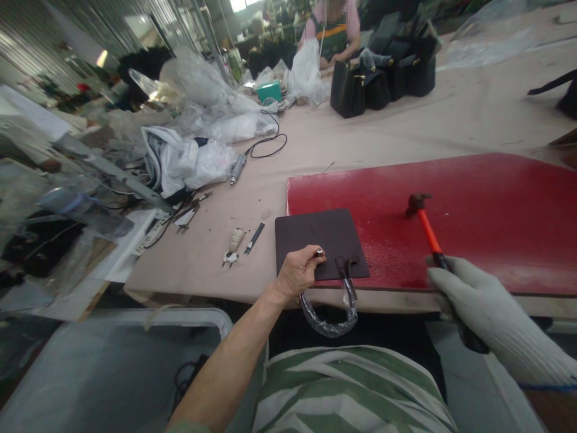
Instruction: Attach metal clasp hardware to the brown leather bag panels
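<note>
My bare left hand (297, 269) is closed round a small metal punch (320, 252), whose round top shows above the fingers. It rests over a dark brown leather panel (315, 234) lying partly on a red board. A curved handle (331, 328) wrapped in clear plastic hangs from the panel's near edge, one end tab lying on the leather. My gloved right hand (469, 288) grips a hammer (430, 231) with an orange and black handle, held up to the right of the panel, its head slightly blurred. The punch's lower tip is hidden by my left hand.
The red board (451, 204) covers the table's right side. Left of the panel lie a dark slim tool (255, 239) and a tape-wrapped pronged tool (233, 248). Plastic bags (202, 162) pile up at the left; black handbags (383, 75) stand at the back near another person (333, 36).
</note>
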A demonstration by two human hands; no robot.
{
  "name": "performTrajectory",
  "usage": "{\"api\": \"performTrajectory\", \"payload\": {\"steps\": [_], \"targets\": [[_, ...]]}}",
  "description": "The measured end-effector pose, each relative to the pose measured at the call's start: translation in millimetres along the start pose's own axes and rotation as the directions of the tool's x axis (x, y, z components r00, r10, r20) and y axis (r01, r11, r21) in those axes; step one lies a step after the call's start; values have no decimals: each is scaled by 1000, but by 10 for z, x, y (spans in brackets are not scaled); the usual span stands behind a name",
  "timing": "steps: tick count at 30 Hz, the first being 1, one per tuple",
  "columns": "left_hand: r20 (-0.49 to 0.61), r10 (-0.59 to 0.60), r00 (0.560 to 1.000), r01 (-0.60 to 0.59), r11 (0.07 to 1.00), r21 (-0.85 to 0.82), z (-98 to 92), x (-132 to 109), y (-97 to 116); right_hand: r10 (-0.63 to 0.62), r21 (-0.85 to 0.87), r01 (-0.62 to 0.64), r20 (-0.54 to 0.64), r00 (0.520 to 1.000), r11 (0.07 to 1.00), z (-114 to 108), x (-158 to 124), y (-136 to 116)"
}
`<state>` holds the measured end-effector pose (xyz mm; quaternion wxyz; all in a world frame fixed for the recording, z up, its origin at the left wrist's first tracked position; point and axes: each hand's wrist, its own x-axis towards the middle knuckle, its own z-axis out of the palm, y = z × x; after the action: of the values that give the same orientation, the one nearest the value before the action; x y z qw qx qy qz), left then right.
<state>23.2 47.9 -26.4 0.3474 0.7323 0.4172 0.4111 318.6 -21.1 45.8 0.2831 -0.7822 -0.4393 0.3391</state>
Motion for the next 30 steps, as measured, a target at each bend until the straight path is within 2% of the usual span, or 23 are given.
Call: {"api": "performTrajectory", "payload": {"steps": [1, 3, 4, 5, 6, 10, 14, 18, 23, 27, 30], "targets": [[8, 4, 1000, -4, 1000, 6, 5, -2, -4, 50, 235, -65, 70, 996, 970, -1, -97, -62], [-1, -5, 1000, 5, 1000, 12, 16, -7, -4, 62, 588, -171, 202, 978, 791, 8, -281, -177], [-15, -18, 1000, 19, 1000, 12, 21, -9, -1, 35, 679, -187, 231, 972, 710, 20, -353, -218], [-30, -31, 999, 32, 999, 11, 25, -10, 3, 7, 717, -192, 253, 968, 670, 36, -404, -242], [-42, -43, 998, 44, 999, 9, 28, -10, 7, -12, 716, -189, 266, 964, 672, 58, -435, -248], [-57, -65, 996, 65, 998, -3, 31, -9, 8, -53, 487, -101, 292, 955, 867, 167, -435, -181], [-36, -48, 998, 48, 999, -12, 32, -25, -26, -70, 337, -36, 298, 952, 941, 207, -458, -228], [-8, 17, 1000, -17, 1000, 16, 41, -60, -75, -201, 258, 137, 242, 949, 956, 114, -521, -395], [-27, 49, 998, -48, 998, 36, 60, -60, -85, -383, -55, 395, 154, 911, 917, 28, -495, -452], [-78, -16, 997, 16, 1000, 1, 77, -43, -58, -449, -139, 466, 136, 883, 874, 18, -532, -539], [-100, -36, 994, 37, 999, 7, 92, -57, -54, -509, -150, 513, 66, 858, 845, -3, -608, -661]]}}
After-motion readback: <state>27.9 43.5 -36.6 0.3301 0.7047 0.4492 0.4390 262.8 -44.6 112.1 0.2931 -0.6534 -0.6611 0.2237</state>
